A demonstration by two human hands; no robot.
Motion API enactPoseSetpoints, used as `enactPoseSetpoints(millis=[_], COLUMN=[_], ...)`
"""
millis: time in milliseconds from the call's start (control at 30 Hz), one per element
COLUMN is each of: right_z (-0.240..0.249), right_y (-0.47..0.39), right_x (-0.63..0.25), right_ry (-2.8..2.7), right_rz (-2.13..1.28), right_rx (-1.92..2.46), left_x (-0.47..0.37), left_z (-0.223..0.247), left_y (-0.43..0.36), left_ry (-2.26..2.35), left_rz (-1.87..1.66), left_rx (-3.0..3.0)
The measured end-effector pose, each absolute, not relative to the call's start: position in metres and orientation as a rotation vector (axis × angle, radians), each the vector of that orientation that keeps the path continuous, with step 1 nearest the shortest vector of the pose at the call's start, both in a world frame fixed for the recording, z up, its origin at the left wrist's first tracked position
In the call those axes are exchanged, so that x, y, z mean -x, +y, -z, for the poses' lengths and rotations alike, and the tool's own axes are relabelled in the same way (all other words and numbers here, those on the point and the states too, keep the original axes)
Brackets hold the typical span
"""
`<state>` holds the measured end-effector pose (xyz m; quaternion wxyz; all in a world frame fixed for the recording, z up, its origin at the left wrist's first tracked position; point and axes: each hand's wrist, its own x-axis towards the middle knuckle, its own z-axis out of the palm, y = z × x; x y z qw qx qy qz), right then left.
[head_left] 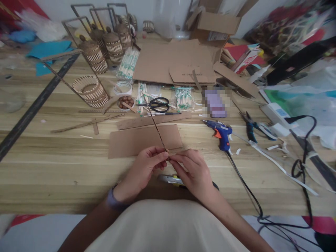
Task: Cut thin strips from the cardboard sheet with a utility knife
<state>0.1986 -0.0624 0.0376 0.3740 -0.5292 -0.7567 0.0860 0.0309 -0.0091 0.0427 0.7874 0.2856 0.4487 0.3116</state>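
Note:
A thin cardboard strip (157, 130), seen edge-on, slants up and away from my fingers. My left hand (147, 161) pinches it near its lower end. Right beside it, the fingertips of my right hand (191, 168) are closed at that same end of the strip. A utility knife (172, 179) lies on the table, partly hidden beneath my right hand. Beyond my hands is a flat cardboard rectangle (141, 140), with a narrower cardboard piece (154, 120) behind it. Black-handled scissors (160, 104) and a pen (164, 113) lie farther back.
A blue glue gun (223, 134) lies to the right, its cord running off the front edge. Pliers (250, 129) are beyond it. At the left stand an open slatted basket (91, 91) and several lidded lanterns (93, 56). Large cardboard sheets (157, 61) cover the back.

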Motion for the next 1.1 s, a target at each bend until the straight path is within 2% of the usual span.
enactPoseSetpoints(millis=[200,700,800,967,1100], right_z=[-0.041,-0.035,-0.031,-0.03,-0.032], right_y=[-0.062,-0.063,-0.063,-0.064,-0.064], right_x=[-0.199,-0.194,-0.194,-0.192,-0.19], right_ry=[-1.91,-1.917,-1.92,-1.97,-2.0], right_rz=[-0.303,-0.019,0.072,0.217,0.219], right_rx=[1.353,1.371,1.382,1.427,1.427], left_x=[-0.031,-0.037,-0.037,-0.027,-0.02], left_z=[-0.044,-0.043,-0.044,-0.048,-0.051], left_y=[-0.01,-0.013,-0.015,-0.019,-0.023], left_ry=[0.966,0.915,0.922,1.135,1.091], left_rz=[-0.666,-0.65,-0.624,-0.679,-0.628], left_rx=[-0.666,-0.652,-0.844,-1.494,-1.729])
